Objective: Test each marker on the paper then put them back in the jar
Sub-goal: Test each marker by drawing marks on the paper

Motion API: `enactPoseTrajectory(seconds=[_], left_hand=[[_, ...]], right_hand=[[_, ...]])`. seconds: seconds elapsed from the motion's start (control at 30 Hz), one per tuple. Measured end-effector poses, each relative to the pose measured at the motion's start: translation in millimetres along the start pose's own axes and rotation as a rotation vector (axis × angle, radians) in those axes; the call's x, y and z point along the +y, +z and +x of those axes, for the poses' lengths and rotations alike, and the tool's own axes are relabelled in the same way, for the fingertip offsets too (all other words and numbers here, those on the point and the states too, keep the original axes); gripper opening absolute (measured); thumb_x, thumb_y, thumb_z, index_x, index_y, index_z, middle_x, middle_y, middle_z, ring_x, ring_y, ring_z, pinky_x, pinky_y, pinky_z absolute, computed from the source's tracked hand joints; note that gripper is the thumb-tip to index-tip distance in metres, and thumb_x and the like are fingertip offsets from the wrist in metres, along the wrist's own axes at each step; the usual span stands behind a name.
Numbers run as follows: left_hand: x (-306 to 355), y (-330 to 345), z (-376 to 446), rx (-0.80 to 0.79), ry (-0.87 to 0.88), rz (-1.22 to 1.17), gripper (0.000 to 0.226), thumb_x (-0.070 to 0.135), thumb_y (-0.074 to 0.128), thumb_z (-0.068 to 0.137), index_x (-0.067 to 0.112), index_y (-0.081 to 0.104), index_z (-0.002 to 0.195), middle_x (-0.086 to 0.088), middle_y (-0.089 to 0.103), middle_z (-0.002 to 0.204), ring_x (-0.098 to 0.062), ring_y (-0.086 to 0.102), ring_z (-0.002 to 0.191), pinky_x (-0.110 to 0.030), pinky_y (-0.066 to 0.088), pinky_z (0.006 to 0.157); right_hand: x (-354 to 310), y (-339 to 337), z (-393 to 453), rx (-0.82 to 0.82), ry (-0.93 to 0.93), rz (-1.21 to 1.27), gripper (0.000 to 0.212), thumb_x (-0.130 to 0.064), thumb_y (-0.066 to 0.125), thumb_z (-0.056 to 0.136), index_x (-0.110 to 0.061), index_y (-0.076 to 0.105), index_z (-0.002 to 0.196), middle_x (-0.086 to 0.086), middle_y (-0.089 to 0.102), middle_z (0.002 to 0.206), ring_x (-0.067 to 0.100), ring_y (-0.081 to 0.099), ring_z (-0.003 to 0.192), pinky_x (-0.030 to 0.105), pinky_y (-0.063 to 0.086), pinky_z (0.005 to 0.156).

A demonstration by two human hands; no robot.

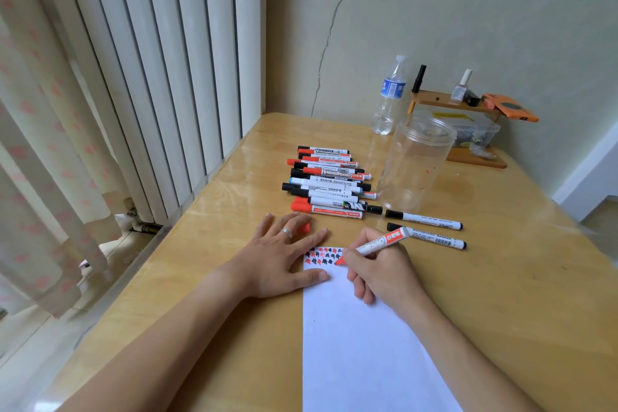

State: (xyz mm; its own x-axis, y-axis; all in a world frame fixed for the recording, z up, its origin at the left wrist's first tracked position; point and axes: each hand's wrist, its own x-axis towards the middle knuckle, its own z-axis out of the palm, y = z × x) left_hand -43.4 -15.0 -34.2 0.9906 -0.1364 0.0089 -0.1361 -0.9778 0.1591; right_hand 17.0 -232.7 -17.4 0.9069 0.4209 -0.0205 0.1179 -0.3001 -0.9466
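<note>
My right hand grips a red marker with its tip down on the white paper, beside rows of small red and black marks. My left hand lies flat, fingers spread, pressing the paper's top left corner; a red cap shows just beyond its fingers. Several capped red, black and blue markers lie side by side in a pile farther back. Two black markers lie to the right of the pile. The clear plastic jar stands upright and holds no markers.
A water bottle stands behind the jar. A small wooden rack at the back right carries little bottles, a clear box and an orange item. White radiator and curtain run along the left of the wooden table.
</note>
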Motion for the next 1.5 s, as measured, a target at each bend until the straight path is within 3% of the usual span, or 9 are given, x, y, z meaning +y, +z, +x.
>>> enactPoseTrajectory(seconds=[0.17,0.37,0.47,0.6,0.7,0.97,1.17,1.3,1.5], left_hand=[[-2.2,2.3,0.5,0.036,0.007,-0.041,0.079,0.086,0.026,0.088,0.053,0.010,0.159,0.011,0.006,0.164,-0.007,-0.001,0.154,-0.049,-0.010,0.125],[-4.8,2.6,1.7,0.126,-0.011,-0.242,0.090,0.086,-0.001,0.085,0.044,0.036,0.156,0.016,0.026,0.160,0.003,0.011,0.149,-0.043,-0.004,0.126],[-8.6,6.0,4.3,0.235,-0.022,-0.310,0.058,0.058,0.026,0.102,0.035,0.051,0.149,0.008,0.044,0.152,-0.008,0.036,0.142,-0.048,0.018,0.124],[-8.2,-0.4,3.6,0.481,0.023,-0.341,0.042,0.003,0.052,0.102,0.023,0.067,0.135,-0.001,0.062,0.128,-0.019,0.062,0.116,-0.023,0.046,0.099],[-1.4,-9.7,-0.2,0.584,0.058,-0.389,0.055,0.001,0.056,0.101,0.032,0.055,0.146,0.007,0.066,0.121,-0.008,0.064,0.107,-0.024,0.053,0.090],[16.8,-11.7,-1.2,0.522,0.197,-0.530,0.085,0.001,0.066,0.096,0.031,0.022,0.162,0.014,0.070,0.117,-0.001,0.066,0.107,-0.028,0.055,0.096],[23.9,-12.4,-2.4,0.454,0.278,-0.548,0.086,-0.002,0.064,0.095,0.033,0.021,0.161,0.013,0.069,0.118,-0.007,0.066,0.108,-0.034,0.054,0.094],[21.5,-12.1,-3.3,0.485,0.279,-0.569,0.082,-0.001,0.063,0.097,0.034,0.024,0.160,0.014,0.068,0.123,-0.009,0.067,0.110,-0.038,0.055,0.094],[17.0,-10.1,-2.4,0.547,0.269,-0.554,0.066,0.004,0.061,0.100,0.028,0.035,0.155,0.010,0.069,0.120,-0.006,0.066,0.113,-0.037,0.056,0.095]], right_hand=[[0.7,0.0,0.9,0.017,-0.001,0.025,0.016,-0.012,0.065,0.097,-0.007,0.054,0.087,0.016,0.065,0.062,0.029,0.054,0.042,0.027,0.038,0.040],[2.2,-1.6,1.7,-0.013,0.025,0.007,0.017,-0.014,0.065,0.093,-0.013,0.053,0.081,0.014,0.064,0.061,0.026,0.050,0.042,0.023,0.032,0.041],[1.4,-2.5,1.2,0.001,0.012,0.045,0.016,-0.013,0.063,0.095,-0.013,0.053,0.082,0.015,0.063,0.063,0.026,0.049,0.040,0.021,0.030,0.040],[-3.4,-7.2,-1.0,-0.044,-0.037,0.202,0.016,-0.009,0.062,0.099,-0.014,0.055,0.085,0.013,0.058,0.067,0.020,0.043,0.042,0.018,0.025,0.042],[-7.0,-10.1,-4.0,-0.064,-0.148,0.255,0.007,-0.005,0.065,0.099,-0.008,0.059,0.097,0.010,0.057,0.066,0.019,0.042,0.044,0.021,0.025,0.042],[-9.2,-9.0,-5.7,-0.066,-0.239,0.255,0.012,-0.005,0.072,0.095,-0.015,0.067,0.099,0.008,0.061,0.069,0.019,0.047,0.047,0.027,0.029,0.044],[-8.5,-8.1,-7.5,-0.179,-0.226,0.179,0.009,-0.017,0.072,0.094,-0.021,0.073,0.102,0.008,0.058,0.060,0.018,0.051,0.053,0.025,0.037,0.047],[-8.8,-12.6,-5.9,-0.206,-0.155,0.362,0.044,-0.044,0.048,0.093,-0.018,0.077,0.113,0.016,0.074,0.094,0.031,0.062,0.064,0.031,0.043,0.052],[-2.6,-19.8,0.0,-0.228,-0.206,0.392,0.033,-0.030,0.058,0.085,-0.006,0.058,0.108,0.036,0.068,0.102,0.032,0.062,0.059,0.030,0.045,0.054]])
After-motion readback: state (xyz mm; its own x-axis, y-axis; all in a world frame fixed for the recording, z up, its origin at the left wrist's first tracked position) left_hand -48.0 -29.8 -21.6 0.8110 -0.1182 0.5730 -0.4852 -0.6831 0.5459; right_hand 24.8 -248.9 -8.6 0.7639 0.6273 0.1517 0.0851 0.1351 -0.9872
